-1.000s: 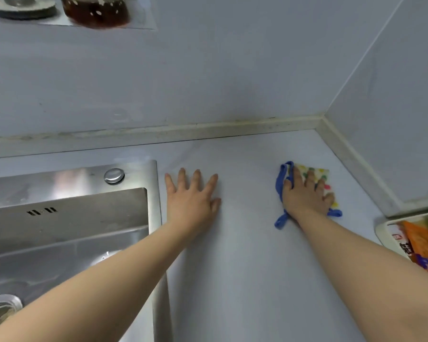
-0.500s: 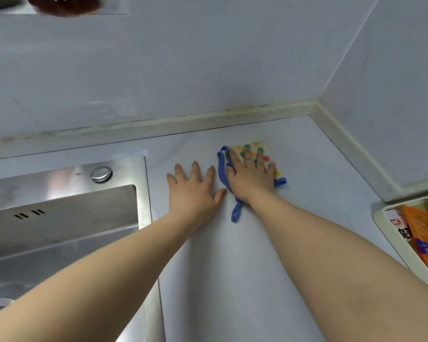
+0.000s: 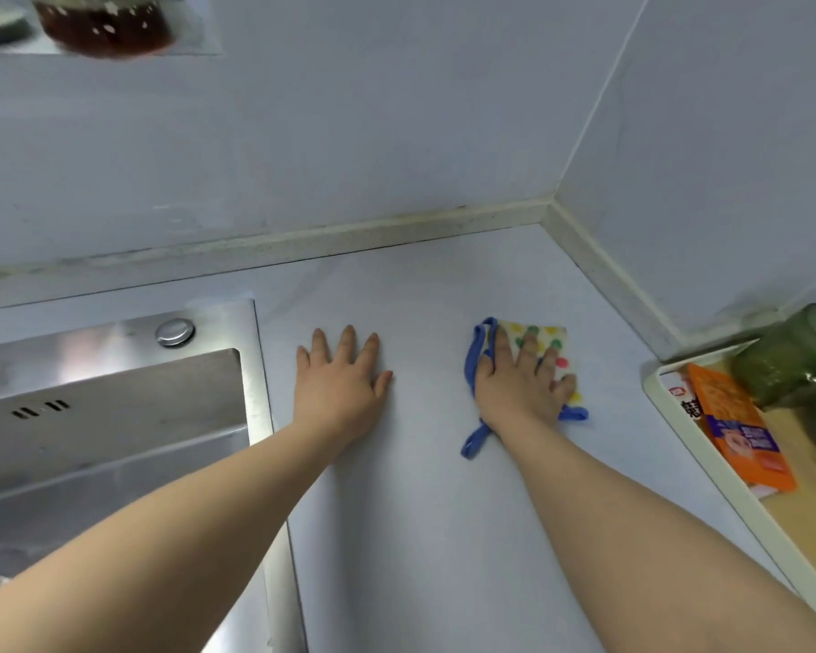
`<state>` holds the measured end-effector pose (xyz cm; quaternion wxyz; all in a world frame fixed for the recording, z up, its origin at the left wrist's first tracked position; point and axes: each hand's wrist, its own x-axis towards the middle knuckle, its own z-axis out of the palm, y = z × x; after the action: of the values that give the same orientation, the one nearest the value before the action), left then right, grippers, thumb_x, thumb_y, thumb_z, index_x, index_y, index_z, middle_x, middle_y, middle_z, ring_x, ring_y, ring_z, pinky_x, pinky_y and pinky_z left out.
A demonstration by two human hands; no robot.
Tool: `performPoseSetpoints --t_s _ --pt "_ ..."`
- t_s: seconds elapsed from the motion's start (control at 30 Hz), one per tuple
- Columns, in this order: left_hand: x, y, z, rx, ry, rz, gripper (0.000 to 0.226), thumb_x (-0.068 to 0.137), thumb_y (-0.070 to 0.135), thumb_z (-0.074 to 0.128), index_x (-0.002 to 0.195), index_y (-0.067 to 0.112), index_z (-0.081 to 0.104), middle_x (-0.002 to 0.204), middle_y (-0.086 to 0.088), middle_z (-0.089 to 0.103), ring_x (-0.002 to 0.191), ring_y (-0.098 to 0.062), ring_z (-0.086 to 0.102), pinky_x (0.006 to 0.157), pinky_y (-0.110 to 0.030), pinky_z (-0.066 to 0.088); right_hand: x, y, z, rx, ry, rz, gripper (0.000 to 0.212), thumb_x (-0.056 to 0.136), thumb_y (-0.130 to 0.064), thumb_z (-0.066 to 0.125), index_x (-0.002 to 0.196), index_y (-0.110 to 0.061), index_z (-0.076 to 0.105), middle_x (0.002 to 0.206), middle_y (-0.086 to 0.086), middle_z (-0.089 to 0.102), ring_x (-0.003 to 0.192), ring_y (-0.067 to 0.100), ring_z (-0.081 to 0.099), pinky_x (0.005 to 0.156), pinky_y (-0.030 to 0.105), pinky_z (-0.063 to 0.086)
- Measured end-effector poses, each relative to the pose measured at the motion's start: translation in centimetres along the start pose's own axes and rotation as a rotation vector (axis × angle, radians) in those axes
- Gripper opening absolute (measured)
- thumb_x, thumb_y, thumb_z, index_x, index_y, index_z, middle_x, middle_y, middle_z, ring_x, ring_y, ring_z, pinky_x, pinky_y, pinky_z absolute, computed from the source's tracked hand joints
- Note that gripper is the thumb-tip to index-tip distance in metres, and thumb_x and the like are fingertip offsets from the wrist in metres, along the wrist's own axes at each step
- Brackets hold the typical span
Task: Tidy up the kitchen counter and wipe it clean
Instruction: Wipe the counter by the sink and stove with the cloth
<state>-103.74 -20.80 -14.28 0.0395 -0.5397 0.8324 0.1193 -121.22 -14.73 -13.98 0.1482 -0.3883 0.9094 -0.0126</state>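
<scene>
- Two hands lie flat on the counter (image 3: 420,534). The left hand (image 3: 340,384) rests just right of the sink (image 3: 114,417), fingers straight and spread, palm down on bare surface, holding nothing.
- The right hand (image 3: 521,384), farther right of the sink, presses the cloth (image 3: 545,339) onto the counter. Its fingers are splayed across the dotted face and its thumb lies over the blue border.
- The cloth looks thin, soft and light, likely to bunch or slide from under the palm. A broad flat press over its middle should suit it better than a pinch at the hem, where a blue loop trails loose.
- Farthest from the sink, a cream tray (image 3: 679,435) holds an orange packet (image 3: 736,431) and a blurred green jar (image 3: 797,355). Its rim bounds any wiping stroke on that side.
- High above the sink sits a glass pot (image 3: 104,25) of dark liquid, out of the way.
</scene>
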Motion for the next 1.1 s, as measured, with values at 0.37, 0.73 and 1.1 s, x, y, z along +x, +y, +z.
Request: performPoseSetpoints --t_s 0.37,0.73,1.1 --pt "-8.1 -3.0 -0.5 0.056 -0.003 0.245 0.1 0.061 0.048 -0.018 0.144 0.024 0.033 0.153 0.0 0.029 0.14 -0.021 0.027 0.109 -0.03 0.025 -11.0 -1.3 2.8 -0.103 -0.02 -0.369 0.054 0.095 -0.05 0.008 0.148 -0.043 0.003 0.16 -0.008 -0.004 0.148 0.023 -0.007 0.117 0.046 -0.005" --pt "-16.1 -10.9 -0.3 -0.112 0.031 0.012 0.046 0.099 0.012 0.029 0.145 0.016 0.03 0.151 0.002 0.033 0.139 -0.017 0.029 0.107 -0.027 0.029 -15.7 -10.7 4.5 -0.027 -0.178 -0.382 0.052 0.1 -0.045 0.015 0.148 -0.042 -0.002 0.159 -0.005 -0.017 0.145 0.027 -0.02 0.114 0.052 -0.014" --pt "-18.2 -9.5 1.1 -0.245 -0.076 0.06 0.043 0.101 0.018 0.026 0.143 0.02 0.033 0.146 0.002 0.041 0.129 -0.02 0.045 0.099 -0.029 0.039 -23.4 -4.7 6.0 -0.102 -0.106 -0.348 0.052 0.1 -0.047 0.013 0.147 -0.042 -0.007 0.159 -0.007 -0.014 0.146 0.024 -0.016 0.116 0.046 -0.011"
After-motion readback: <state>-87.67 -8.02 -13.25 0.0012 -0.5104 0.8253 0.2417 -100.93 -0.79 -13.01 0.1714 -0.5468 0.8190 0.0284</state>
